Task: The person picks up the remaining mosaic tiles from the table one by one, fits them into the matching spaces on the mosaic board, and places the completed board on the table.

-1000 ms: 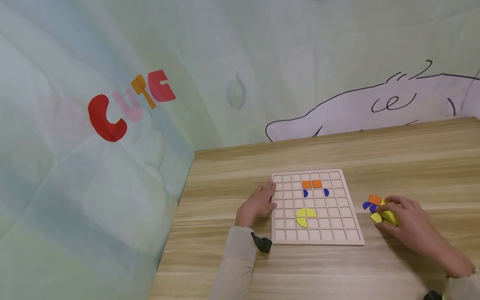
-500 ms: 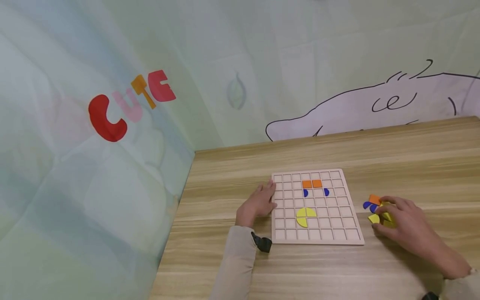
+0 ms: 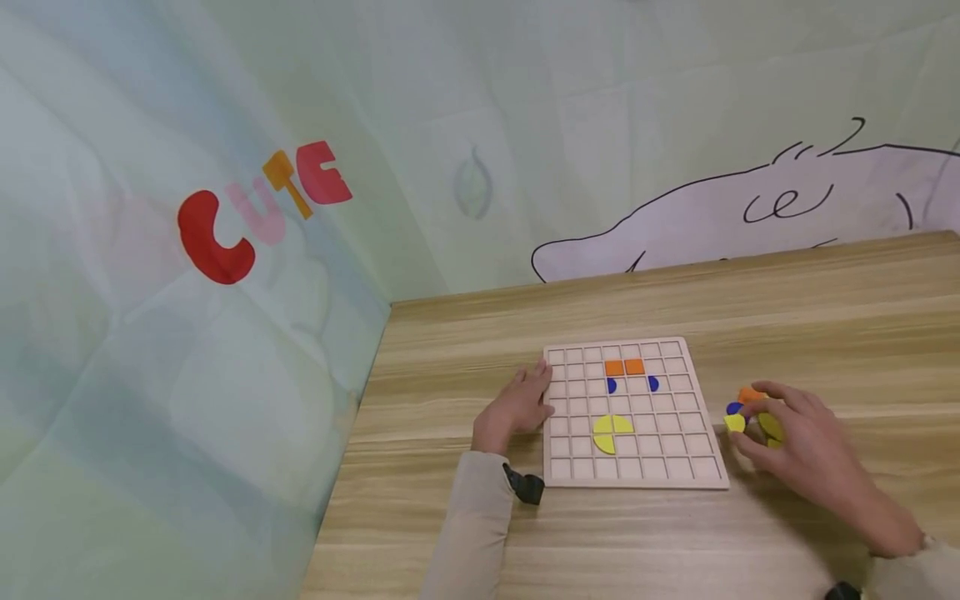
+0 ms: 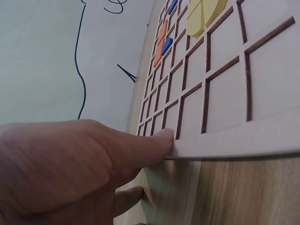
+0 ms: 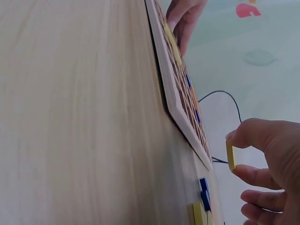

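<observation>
A pale wooden grid board (image 3: 671, 447) lies on the table. My left hand (image 3: 512, 410) rests along its left edge, fingers extended; in the left wrist view the thumb (image 4: 161, 140) touches the rim. Two orange squares (image 3: 614, 367), two small blue half-round pieces (image 3: 653, 384) and three yellow quarter-circle pieces (image 3: 603, 425) sit in its cells. Right of the board, my right hand (image 3: 813, 442) pinches another yellow quarter-circle piece (image 3: 734, 423) between thumb and index finger. The right wrist view shows this piece (image 5: 230, 154) edge-on, held above the table.
Beneath and behind the right hand lies a small pile with an orange piece (image 3: 752, 394), blue pieces (image 3: 735, 408) and yellow pieces (image 3: 771, 427), partly hidden. The wood-grain table (image 3: 465, 321) meets a printed cloth backdrop (image 3: 480, 100) at its back and left.
My right hand has drawn the yellow quarter-circle piece away from the pile, lifting it up and left toward the board. The left hand and the board stay put.
</observation>
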### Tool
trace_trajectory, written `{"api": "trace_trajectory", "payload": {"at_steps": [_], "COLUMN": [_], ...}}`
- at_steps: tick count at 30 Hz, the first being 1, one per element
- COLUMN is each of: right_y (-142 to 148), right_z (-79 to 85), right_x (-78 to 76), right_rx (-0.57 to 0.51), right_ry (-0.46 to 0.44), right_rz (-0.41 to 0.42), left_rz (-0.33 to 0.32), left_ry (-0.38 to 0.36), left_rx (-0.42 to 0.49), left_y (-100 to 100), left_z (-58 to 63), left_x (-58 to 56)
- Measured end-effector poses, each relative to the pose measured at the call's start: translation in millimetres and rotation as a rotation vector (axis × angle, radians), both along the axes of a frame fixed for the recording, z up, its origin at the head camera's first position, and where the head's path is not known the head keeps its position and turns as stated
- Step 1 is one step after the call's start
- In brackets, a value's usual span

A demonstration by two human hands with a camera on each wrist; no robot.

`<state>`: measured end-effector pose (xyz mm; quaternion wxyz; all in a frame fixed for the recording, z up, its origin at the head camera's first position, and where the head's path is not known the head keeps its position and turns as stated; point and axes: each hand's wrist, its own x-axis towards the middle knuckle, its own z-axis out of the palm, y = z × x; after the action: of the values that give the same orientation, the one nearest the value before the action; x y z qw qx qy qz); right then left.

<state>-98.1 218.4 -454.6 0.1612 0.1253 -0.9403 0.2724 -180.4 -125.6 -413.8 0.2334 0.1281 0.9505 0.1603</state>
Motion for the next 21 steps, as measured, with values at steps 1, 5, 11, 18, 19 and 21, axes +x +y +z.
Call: {"api": "trace_trajectory", "payload": {"at_steps": [1,5,11,18,19,21], "right_y": [-3.0,-14.6,-35.0,-64.7,-68.8,-76.2], "right_z": [1.0,3.3,5.6,7.2,7.2,7.5], "right_x": [0.0,-0.3,-2.6,-1.6,-1.1,0.5], "right_rx": [-0.016,-0.077,-0.113,-0.093,-0.082,-0.054], "right_ry": [0.007,0.008,0.046,0.024,0.015,-0.002], "right_rz": [-0.001,0.004,0.008,-0.031,-0.038,-0.059], "left_rz": [0.001,-0.006,-0.014,-0.003,0.000,0.002], "left_ry": [-0.001,0.003,0.005,0.002,0.001,0.002], "left_rx": [0.002,0.001,-0.002,0.002,0.004,0.008], "left_y": [0.1,-0.2,-1.0,-1.3,-1.3,-1.5], "left_z": [-0.1,-0.8,-2.5,-3.0,-3.4,-4.5], "left_x": [0.0,-0.8,-2.4,-1.6,-1.5,-1.8]}}
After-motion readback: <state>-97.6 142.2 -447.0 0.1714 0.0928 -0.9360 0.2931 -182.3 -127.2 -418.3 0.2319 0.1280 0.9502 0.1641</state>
